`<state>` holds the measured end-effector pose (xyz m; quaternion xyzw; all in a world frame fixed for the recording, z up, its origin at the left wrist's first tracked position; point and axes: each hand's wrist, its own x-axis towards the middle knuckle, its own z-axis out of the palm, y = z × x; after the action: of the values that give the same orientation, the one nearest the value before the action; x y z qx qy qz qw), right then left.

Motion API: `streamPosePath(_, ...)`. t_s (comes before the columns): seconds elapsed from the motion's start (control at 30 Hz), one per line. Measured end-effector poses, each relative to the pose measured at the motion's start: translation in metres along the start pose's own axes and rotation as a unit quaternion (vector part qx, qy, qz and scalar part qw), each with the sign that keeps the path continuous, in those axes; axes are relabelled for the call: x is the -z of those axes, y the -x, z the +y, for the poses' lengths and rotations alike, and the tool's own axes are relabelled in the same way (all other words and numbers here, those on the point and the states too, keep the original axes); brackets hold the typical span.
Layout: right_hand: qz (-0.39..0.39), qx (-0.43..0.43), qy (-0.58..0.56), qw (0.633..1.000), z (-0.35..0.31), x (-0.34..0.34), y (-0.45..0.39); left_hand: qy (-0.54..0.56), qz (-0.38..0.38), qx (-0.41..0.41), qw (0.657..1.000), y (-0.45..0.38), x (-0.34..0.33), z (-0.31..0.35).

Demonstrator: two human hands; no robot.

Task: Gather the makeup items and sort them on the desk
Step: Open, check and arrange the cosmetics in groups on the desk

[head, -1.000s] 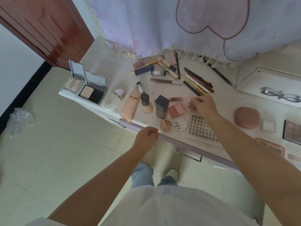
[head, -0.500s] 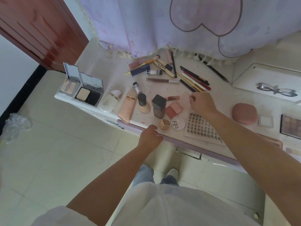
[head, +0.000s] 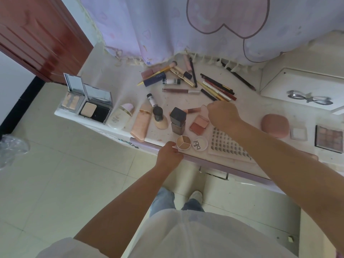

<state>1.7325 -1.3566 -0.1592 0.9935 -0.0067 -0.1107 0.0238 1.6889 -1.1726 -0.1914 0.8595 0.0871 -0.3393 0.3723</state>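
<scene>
Makeup lies spread over the white desk [head: 119, 84]. My right hand [head: 222, 116] is closed on a pale clear piece [head: 204, 109] just above the two-tone blush pan [head: 199, 124], next to a small lipstick [head: 191, 110]. My left hand [head: 170, 153] curls over the desk's front edge, touching the round three-colour pot [head: 183, 142]. A white round lid [head: 200, 144] and a lash tray [head: 229, 146] sit beside that pot. Left of the blush stand a dark square bottle [head: 177, 121], a foundation bottle [head: 159, 118], a peach tube [head: 141, 123] and a cream bottle [head: 121, 117].
Two open compacts [head: 95, 110] sit at the desk's left end. Pencils and liners [head: 217, 88] and a lip gloss [head: 180, 90] lie at the back under the curtain [head: 186, 30]. A pink case [head: 275, 125], an eyeshadow palette [head: 328, 138] and a white box [head: 301, 90] are on the right.
My right hand has closed on the clear piece and drawn it slightly left and back over the blush. My left hand stays at the desk edge.
</scene>
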Motion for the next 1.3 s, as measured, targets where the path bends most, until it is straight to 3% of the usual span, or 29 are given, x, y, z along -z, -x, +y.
streamPosePath(0.1,0.005,-0.025,-0.032,0.999,0.002,0.0,0.0,0.02,-0.01,0.01,1.0,0.0,-0.001,0.0)
streamPosePath(0.27,0.125,-0.041,-0.134,0.982,0.005,-0.013,0.029,0.048,-0.016,0.014,0.999,-0.002,-0.003,-0.001)
streamPosePath(0.43,-0.01,0.045,-0.123,0.991,-0.015,-0.055,0.066,0.077,-0.017,0.014,0.997,-0.003,-0.004,-0.005)
streamPosePath(0.6,0.055,-0.024,-0.185,0.981,-0.03,-0.074,0.067,0.098,-0.008,0.016,0.995,-0.003,-0.004,-0.006)
streamPosePath(0.93,0.197,-0.012,-0.094,0.976,-0.025,-0.073,0.081,0.063,0.015,-0.017,0.998,-0.002,-0.011,0.002)
streamPosePath(1.3,0.188,-0.016,-0.072,0.979,-0.028,-0.073,0.085,0.128,0.007,-0.002,0.992,-0.001,-0.015,0.004)
